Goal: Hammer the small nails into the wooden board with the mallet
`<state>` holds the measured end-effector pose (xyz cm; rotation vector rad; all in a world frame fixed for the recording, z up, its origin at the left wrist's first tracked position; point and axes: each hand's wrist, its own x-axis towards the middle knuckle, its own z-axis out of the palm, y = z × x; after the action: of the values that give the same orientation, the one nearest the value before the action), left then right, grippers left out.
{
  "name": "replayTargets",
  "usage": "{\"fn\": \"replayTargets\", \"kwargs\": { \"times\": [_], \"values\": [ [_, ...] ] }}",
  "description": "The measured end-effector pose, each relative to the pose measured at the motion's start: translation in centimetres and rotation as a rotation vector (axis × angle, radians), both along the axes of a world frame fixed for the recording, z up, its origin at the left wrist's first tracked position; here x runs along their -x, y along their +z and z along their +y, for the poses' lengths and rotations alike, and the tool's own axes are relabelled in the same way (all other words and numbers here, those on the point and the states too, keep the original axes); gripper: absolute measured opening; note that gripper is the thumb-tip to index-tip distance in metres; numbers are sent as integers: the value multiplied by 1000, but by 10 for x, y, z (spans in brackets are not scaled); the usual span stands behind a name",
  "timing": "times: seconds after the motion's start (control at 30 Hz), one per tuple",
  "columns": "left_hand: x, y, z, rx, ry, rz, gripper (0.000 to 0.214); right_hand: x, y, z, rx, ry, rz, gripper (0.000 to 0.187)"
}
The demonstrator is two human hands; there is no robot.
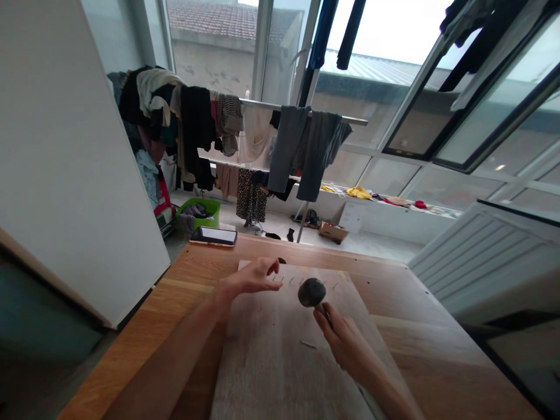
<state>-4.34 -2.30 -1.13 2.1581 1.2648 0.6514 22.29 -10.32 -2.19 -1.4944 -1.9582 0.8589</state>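
Observation:
A pale wooden board (280, 332) lies flat, with a row of several thin nails (291, 280) standing near its far edge. My left hand (256, 276) is at the left end of this row, thumb and forefinger apart around the nearest nails; I see nothing gripped in it. My right hand (345, 335) is wrapped round the handle of a mallet with a dark, rounded head (312, 292), which is raised over the board and hides part of the row. One loose nail (308, 344) lies on the board, left of my right hand.
The board rests on a wooden table (420, 356). A phone (213, 236) lies at the table's far left edge, and a small dark object (282, 261) shows behind my left hand. Beyond stand a laundry rack (301, 114) and a green basket (210, 217). A white panel (494, 251) borders the right.

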Motion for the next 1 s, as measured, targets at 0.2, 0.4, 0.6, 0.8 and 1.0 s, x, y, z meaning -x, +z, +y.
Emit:
{"fn": "replayTargets", "kwargs": {
  "times": [0.2, 0.4, 0.6, 0.8, 1.0],
  "values": [
    [-64, 12, -47, -63, -465, 323, 20, -38, -28, -7, -78, -5, -145, 36],
    [-91, 0, -70, -195, -488, 496, 20, -42, -48, -5, -150, -47, -187, 42],
    [-68, 26, -61, -84, -380, 559, 12, -31, -37, -9, -90, -57, -235, 42],
    [-7, 43, -29, -47, 15, 541, 12, -30, -26, -7, 2, -93, -261, 47],
    [26, 25, -9, -48, 99, 435, 10, -36, -39, -6, 7, -114, -258, 49]
  ]
}}
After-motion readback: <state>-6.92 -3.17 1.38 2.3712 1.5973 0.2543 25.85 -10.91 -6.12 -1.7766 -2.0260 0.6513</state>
